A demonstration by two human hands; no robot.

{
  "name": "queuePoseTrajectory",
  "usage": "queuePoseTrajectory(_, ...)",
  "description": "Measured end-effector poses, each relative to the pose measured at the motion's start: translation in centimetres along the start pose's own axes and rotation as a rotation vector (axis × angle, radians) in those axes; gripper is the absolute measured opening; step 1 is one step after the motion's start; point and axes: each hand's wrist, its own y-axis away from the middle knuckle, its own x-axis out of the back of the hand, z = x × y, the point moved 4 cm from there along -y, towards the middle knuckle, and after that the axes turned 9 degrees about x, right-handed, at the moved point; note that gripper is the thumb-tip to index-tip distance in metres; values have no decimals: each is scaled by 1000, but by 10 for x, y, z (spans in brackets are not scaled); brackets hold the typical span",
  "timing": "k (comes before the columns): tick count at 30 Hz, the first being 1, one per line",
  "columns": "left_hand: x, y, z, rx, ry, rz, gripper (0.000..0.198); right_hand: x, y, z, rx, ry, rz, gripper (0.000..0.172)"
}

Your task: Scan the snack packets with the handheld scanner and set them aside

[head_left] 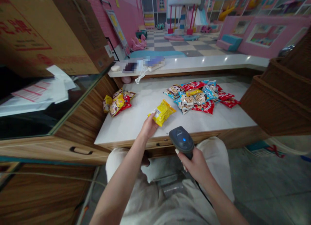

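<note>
A yellow snack bag (164, 113) is held by its left end in my left hand (149, 125), its printed back face turned up over the white desk (138, 129). My right hand (194, 163) grips the handle of a dark grey barcode scanner (181, 139) with a blue light lit on top. The scanner's head points toward the desk and the yellow bag, apart from it. Beyond, to the right, lies a heap of red, blue and yellow snack bags (194, 97). A smaller pile of yellow and red snack bags (118, 103) rests at the desk's left side.
A large cardboard box (80, 30) and loose papers (46, 92) occupy the glass-topped counter on the left. A raised white ledge (189, 64) runs behind the desk, with a white cable (141, 76) hanging from it. Brown woven baskets (279, 92) stand at the right.
</note>
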Motion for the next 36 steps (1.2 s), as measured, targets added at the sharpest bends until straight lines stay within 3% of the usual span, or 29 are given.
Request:
queuePoseTrajectory(4, -1, 4, -1, 18, 74, 35, 39, -4, 0, -6, -23, -25, -23, 24)
queuePoseTrajectory(13, -9, 5, -1, -19, -6, -7, 32, -7, -12, -21, -35, -58, -44, 25)
queuePoseTrajectory(27, -2, -8, -8, 15, 20, 16, 26, -8, -14, -28, 14, -39, -37, 27)
queuePoseTrajectory(36, -5, 5, -3, -21, 2, 12, 32, -9, -11, -19, -11, -54, -34, 26)
